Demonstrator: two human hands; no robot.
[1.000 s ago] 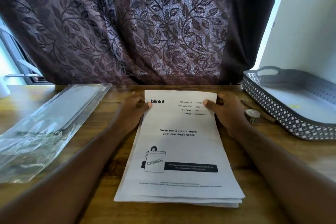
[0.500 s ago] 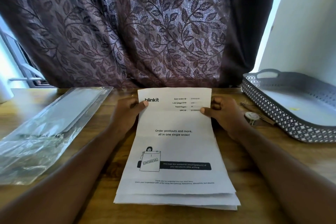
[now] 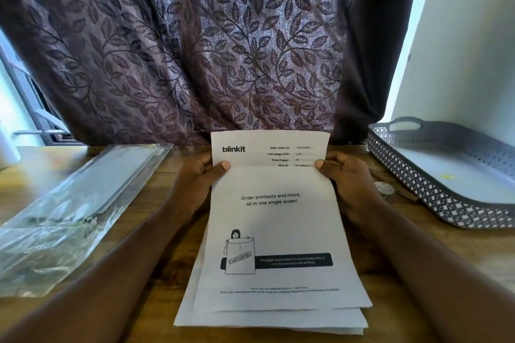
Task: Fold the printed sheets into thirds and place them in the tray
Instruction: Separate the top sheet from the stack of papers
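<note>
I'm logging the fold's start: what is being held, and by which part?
The top white printed paper sheet, raised at its far end: the left grip pinches its left edge, the right grip its right edge.

Single view, head-worn, wide-angle. Faced forward and down over the table (image 3: pixel 36 181), with the curtain (image 3: pixel 223 50) filling 12 o'clock. Sat close: forearms entered from 7 and 5 o'clock, and the left hand (image 3: pixel 195 179) and right hand (image 3: pixel 349 179) held the sheet (image 3: pixel 273 217) at centre. Tray (image 3: pixel 434 198) at 3 o'clock, bag (image 3: pixel 78 209) at 9 o'clock.
</note>
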